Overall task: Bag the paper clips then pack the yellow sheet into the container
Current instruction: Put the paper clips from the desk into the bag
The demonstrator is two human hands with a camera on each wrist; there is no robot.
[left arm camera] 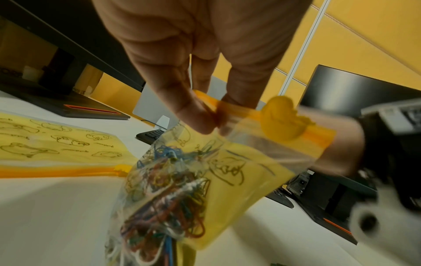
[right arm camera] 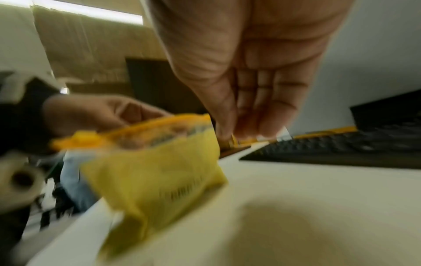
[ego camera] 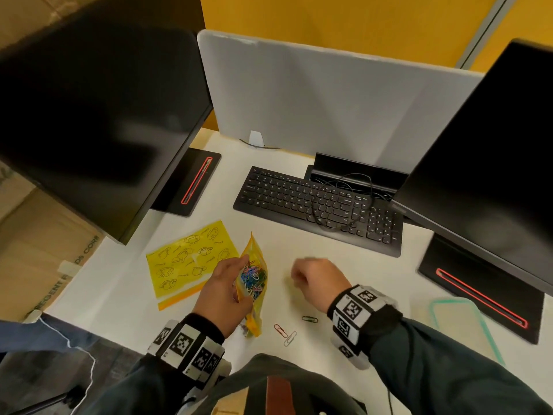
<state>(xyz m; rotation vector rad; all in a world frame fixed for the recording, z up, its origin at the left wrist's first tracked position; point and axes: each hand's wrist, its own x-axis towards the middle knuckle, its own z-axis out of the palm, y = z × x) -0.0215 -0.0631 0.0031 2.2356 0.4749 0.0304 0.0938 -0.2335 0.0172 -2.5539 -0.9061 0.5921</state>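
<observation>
On the left of the desk [ego camera: 344, 265] lies the yellow sheet [ego camera: 187, 259], flat, printed with doodles. Just right of it the left hand [ego camera: 226, 292] pinches the top edge of a yellow zip bag [ego camera: 253, 283], its mouth apart, coloured paper clips [left arm camera: 164, 194] heaped inside. Three loose clips [ego camera: 288, 330] lie on the desk near the bag's lower end. Further right the right hand [ego camera: 317, 280] hovers blurred, fingers drawn together; whether it holds anything I cannot tell. A clear container [ego camera: 457, 322] with a green rim sits at far right.
</observation>
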